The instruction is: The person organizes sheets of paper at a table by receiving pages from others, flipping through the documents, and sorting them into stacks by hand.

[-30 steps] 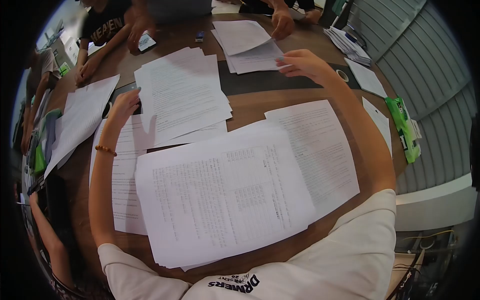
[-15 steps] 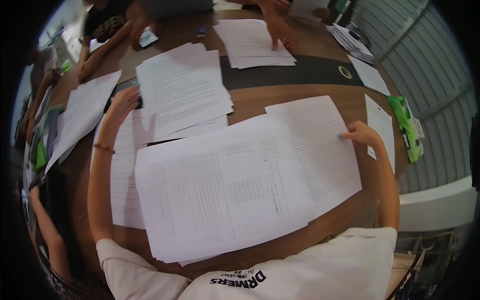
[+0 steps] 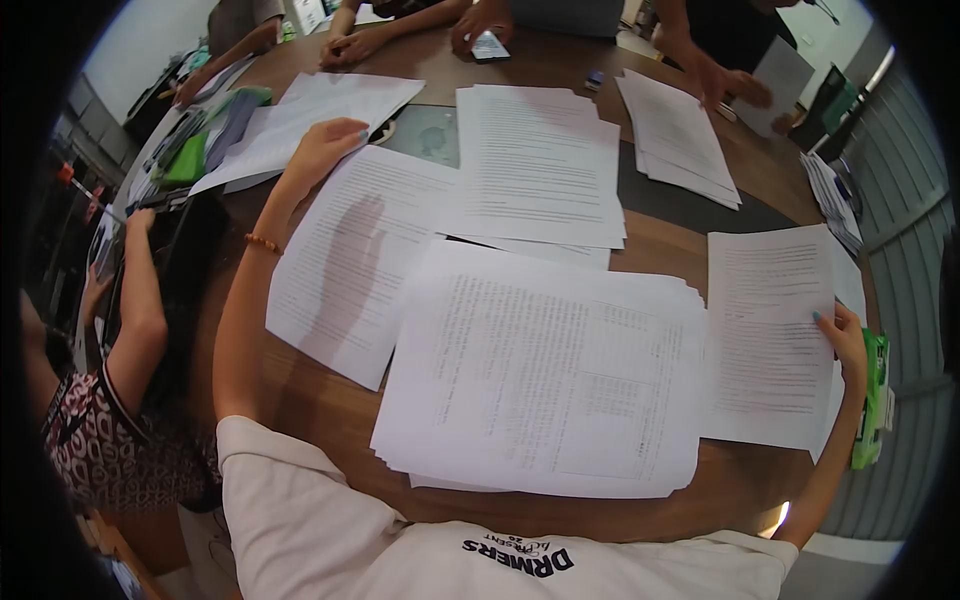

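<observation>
A thick stack of printed sheets (image 3: 540, 380) lies on the wooden table in front of me. To its right, my right hand (image 3: 845, 338) grips the right edge of a printed page (image 3: 765, 340), thumb on top. My left hand (image 3: 328, 148), with a beaded bracelet at the wrist, is raised near the top of another printed page (image 3: 345, 260) at the left; its fingers are bent and partly hidden, and whether they hold anything does not show. Behind the stack lies a further pile of printed pages (image 3: 540, 170).
Across the table (image 3: 660, 245) a person's hand (image 3: 715, 80) is above more papers (image 3: 680, 140). Another person's hand holds a phone (image 3: 490, 46). White sheets (image 3: 310, 120) and green items (image 3: 188, 160) are at the left, a green packet (image 3: 868, 400) at the right. A person sits at the left.
The view has turned left. My right hand has come back from the far papers to the right-hand page, which now lies apart from the thick stack. My left hand is still raised at the left.
</observation>
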A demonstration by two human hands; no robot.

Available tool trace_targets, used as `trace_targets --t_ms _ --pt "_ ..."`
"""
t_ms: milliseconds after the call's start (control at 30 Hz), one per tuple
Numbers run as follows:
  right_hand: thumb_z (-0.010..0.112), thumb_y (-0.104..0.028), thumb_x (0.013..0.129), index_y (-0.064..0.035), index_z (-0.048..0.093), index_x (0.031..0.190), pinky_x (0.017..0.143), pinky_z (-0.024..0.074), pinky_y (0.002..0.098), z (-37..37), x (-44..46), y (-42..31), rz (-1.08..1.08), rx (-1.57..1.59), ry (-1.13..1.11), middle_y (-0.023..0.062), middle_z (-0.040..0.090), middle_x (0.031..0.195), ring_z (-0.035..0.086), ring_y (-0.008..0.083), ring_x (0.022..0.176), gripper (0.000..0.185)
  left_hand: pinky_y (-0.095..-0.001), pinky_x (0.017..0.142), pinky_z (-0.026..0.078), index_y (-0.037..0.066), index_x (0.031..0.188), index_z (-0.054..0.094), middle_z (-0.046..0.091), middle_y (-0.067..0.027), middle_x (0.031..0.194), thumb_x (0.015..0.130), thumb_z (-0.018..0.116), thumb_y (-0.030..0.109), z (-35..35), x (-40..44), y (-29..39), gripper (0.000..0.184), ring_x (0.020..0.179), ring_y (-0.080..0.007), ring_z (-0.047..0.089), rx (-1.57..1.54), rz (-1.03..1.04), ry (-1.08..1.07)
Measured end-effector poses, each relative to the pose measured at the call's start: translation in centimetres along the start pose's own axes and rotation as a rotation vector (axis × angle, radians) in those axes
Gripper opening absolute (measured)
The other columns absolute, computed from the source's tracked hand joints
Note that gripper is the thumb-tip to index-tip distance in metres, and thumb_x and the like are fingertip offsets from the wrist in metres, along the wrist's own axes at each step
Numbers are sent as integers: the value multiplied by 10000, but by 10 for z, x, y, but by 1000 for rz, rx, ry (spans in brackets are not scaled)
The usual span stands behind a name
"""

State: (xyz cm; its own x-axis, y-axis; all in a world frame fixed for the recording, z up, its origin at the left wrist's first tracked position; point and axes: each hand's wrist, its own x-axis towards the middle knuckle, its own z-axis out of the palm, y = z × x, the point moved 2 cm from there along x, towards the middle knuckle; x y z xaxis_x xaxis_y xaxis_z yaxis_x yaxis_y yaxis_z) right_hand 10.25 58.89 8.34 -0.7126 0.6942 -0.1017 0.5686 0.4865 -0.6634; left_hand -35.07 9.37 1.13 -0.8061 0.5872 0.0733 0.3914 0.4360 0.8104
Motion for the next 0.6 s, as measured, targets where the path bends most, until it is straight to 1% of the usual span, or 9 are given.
trace_targets --t_ms 33,100,167,233,300,433,500,533,600 --pt "544 -108 734 23 519 1004 515 417 196 1 5 3 -14 3 -12 82 588 722 538 88 582 301 -334 886 309 7 1097 456 500 -119 1072 742 552 185 -6 -10 -2 408 1024 -180 447 6 -9 15" --pt "543 -105 740 24 519 1008 530 419 204 3 11 7 -55 -13 -32 78 588 740 540 93 601 299 -363 931 250 24 1140 419 421 -162 1166 700 599 191 -1 -52 18 504 1130 -226 346 354 33 -147" --pt "540 -100 748 27 528 988 545 420 208 4 16 17 -106 10 -38 68 586 753 533 89 614 272 -435 968 137 56 1215 328 236 -196 1284 612 669 298 -3 -92 0 734 1226 -290 139 520 223 -299" --pt "537 -129 760 28 522 985 559 412 192 8 18 20 -113 36 -95 58 585 774 529 74 625 275 -494 963 28 71 1267 218 59 -194 1331 526 700 413 10 -136 5 947 1232 -338 -30 697 128 -509" --pt "543 -149 761 30 519 990 557 412 196 13 15 14 -118 19 -116 59 588 774 531 74 625 292 -521 948 -2 82 1285 159 28 -204 1329 471 702 482 26 -180 16 1057 1219 -384 -23 667 81 -544" --pt "553 -163 758 38 535 921 534 403 191 17 14 3 -111 55 -81 58 576 739 512 68 609 260 -498 962 12 98 1271 227 68 -177 1335 500 691 451 40 -217 22 967 1225 -367 8 641 43 -450" --pt "558 -179 756 37 533 916 531 400 189 19 20 -1 -115 55 -92 58 576 736 511 67 603 270 -475 975 64 100 1208 364 157 -145 1327 563 669 358 36 -222 14 758 1232 -315 90 590 38 -369" --pt "559 -182 755 36 531 912 529 399 189 20 21 -5 -104 62 -92 58 576 733 511 67 599 270 -475 975 64 100 1208 364 157 -145 1327 563 669 358 35 -224 15 758 1232 -315 90 593 34 -366" --pt "560 -185 754 35 529 908 526 398 188 22 22 -9 -96 70 -91 58 576 730 510 67 595 270 -415 974 181 91 1087 501 339 -134 1246 619 629 207 34 -227 21 499 1188 -279 255 612 104 -245"
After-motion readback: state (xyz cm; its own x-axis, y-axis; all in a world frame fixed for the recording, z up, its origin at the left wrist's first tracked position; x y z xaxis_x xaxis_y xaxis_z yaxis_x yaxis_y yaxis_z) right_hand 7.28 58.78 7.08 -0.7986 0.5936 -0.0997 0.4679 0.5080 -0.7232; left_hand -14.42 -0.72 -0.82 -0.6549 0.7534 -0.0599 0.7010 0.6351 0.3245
